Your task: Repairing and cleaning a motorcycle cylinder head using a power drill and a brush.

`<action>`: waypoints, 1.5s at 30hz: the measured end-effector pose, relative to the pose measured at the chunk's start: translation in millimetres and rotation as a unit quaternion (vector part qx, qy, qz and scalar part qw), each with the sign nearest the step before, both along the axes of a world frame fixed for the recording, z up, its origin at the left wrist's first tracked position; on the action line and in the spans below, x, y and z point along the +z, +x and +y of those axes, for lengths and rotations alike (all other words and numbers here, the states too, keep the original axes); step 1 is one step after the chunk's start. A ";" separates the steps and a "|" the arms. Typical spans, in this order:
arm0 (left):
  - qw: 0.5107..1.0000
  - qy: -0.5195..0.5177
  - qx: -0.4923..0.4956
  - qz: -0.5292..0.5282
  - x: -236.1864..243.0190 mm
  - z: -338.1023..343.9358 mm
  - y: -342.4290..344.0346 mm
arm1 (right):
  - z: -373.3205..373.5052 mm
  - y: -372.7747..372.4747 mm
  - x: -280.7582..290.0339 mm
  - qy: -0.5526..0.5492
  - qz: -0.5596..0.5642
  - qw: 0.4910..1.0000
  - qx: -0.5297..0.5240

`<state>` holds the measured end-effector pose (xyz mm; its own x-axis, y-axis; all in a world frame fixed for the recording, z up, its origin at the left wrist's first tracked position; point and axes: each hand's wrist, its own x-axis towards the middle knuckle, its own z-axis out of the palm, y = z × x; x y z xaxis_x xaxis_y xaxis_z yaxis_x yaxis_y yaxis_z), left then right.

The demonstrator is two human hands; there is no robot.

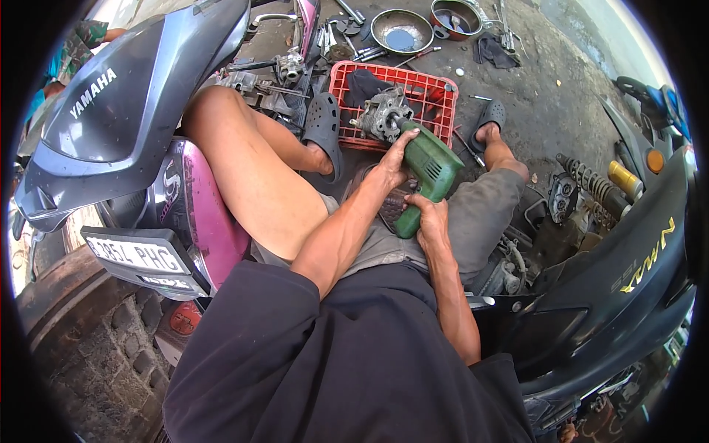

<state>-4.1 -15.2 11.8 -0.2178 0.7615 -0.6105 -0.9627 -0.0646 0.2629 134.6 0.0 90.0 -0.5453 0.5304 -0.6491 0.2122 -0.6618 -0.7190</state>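
Observation:
A green power drill (434, 161) lies across the space between my knees, its nose pointing away from me. My left hand (395, 159) is closed around the front of its body, near the chuck. Lower down, my right hand (430, 216) wraps its pistol grip. The drill's front end meets a grey metal engine part (380, 118), which looks like a cylinder head; whether a bit sits inside it is hidden. That part rests on an upturned-looking red plastic crate (443, 83). A dark cloth (363, 85) lies on the crate behind the part.
Two pans (402, 32) (456, 18) stand on the ground beyond the crate, with scattered tools nearby. A grey-and-pink motorbike (133, 133) closes in the left side, a black one (613, 317) the right. Beside my right leg lie a shock absorber (594, 181) and engine parts.

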 end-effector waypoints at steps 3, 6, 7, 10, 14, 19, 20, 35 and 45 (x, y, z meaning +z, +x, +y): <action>1.000 0.005 0.005 0.002 6.1 -0.5 1.5 | 2.9 1.6 -1.7 0.036 -0.016 0.999 0.003; 1.000 -0.007 -0.009 0.013 7.4 -1.1 2.4 | 5.1 1.8 3.9 0.042 -0.014 0.999 0.006; 0.999 -0.015 -0.017 0.029 8.1 -0.2 3.7 | 6.7 2.6 4.1 0.052 -0.018 0.998 0.013; 0.998 -0.034 -0.032 0.043 4.3 -0.1 3.4 | 9.2 2.4 6.5 0.084 -0.034 0.995 0.041; 0.995 -0.063 -0.044 0.059 4.4 0.1 2.5 | 11.4 1.8 6.4 0.156 -0.068 0.981 0.089; 0.990 -0.111 -0.067 0.060 14.4 4.2 -0.2 | 27.9 9.9 2.7 0.249 -0.115 0.948 0.162; 0.990 -0.111 -0.072 0.059 14.0 5.1 -2.2 | 32.1 9.3 5.3 0.273 -0.130 0.934 0.189; 0.994 -0.098 -0.012 -0.039 24.9 -10.5 -21.1 | 75.3 -14.2 60.3 0.448 -0.210 0.745 0.448; 0.996 -0.057 0.002 -0.067 7.0 -36.7 -12.5 | 65.2 -17.9 57.4 0.455 -0.258 0.645 0.557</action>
<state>-16.6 -51.9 18.8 -0.1307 0.6845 -0.7172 -0.9895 -0.0447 0.1377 116.8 65.2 147.4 -0.7534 0.2845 -0.5928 0.5575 0.7545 -0.3463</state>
